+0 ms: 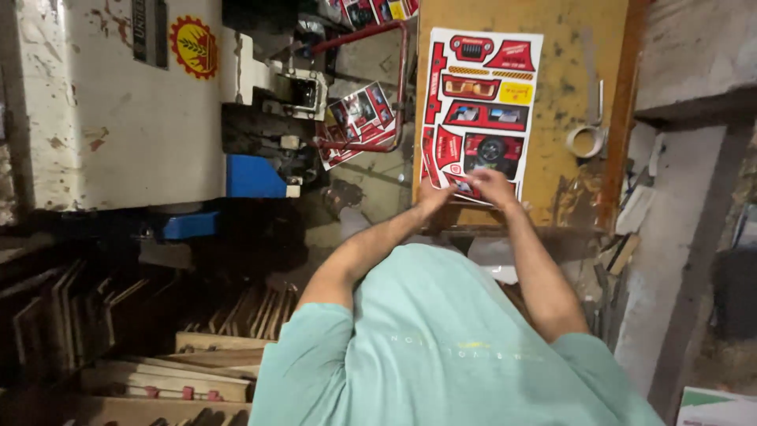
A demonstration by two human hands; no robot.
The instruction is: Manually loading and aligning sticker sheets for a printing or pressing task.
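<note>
Presently: printed red sheet (479,110) lying flat on yellow board (564,95); left hand (433,195) and right hand (490,186), fingers curled, pinch its near edge. Tape roll (585,141) beside sheet.

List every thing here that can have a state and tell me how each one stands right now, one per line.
Printed red sheet: lying flat on the table, near edge under both hands.
Left hand: resting on the sheet's near edge, grip unclear.
Right hand: on the sheet's near edge, fingers bent.
Yellow table: worn, stained.
Tape roll: lying flat beside the sheet, apart from it.
Second printed sheet: propped tilted inside the red pipe frame.
</note>
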